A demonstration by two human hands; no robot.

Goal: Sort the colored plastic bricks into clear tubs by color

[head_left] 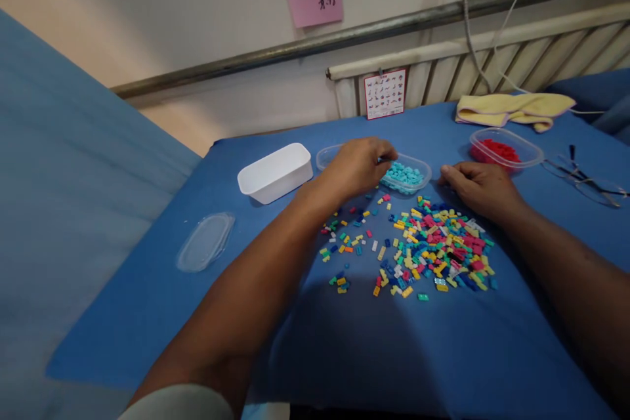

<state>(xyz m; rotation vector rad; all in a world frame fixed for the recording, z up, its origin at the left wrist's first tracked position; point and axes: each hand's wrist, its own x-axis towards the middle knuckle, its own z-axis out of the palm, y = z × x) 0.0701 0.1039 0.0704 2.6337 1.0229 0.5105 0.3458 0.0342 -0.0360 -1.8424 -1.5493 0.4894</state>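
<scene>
My left hand (363,161) reaches over a clear plastic container (427,175) with small turquoise pieces (403,174). Its fingers are curled downward and drawn together at the container's near side, and whatever they may hold is hidden. Another clear rim (323,156) shows to the left of that hand; I cannot tell whether it belongs to the same container. My right hand (480,185) rests on the blue cloth, thumb against curled fingers, with their contents out of sight. Between my forearms lies a loose pile of small multicoloured toy building bricks (438,243), with scattered ones to its left.
A white tub (275,174) and clear lids (205,243) stand left. At right are a clear container of red pieces (499,151), eyeglasses (585,180) and a yellow cloth (512,108). A picture card (385,93) hangs at the radiator (457,72) behind the blue-covered table (147,315).
</scene>
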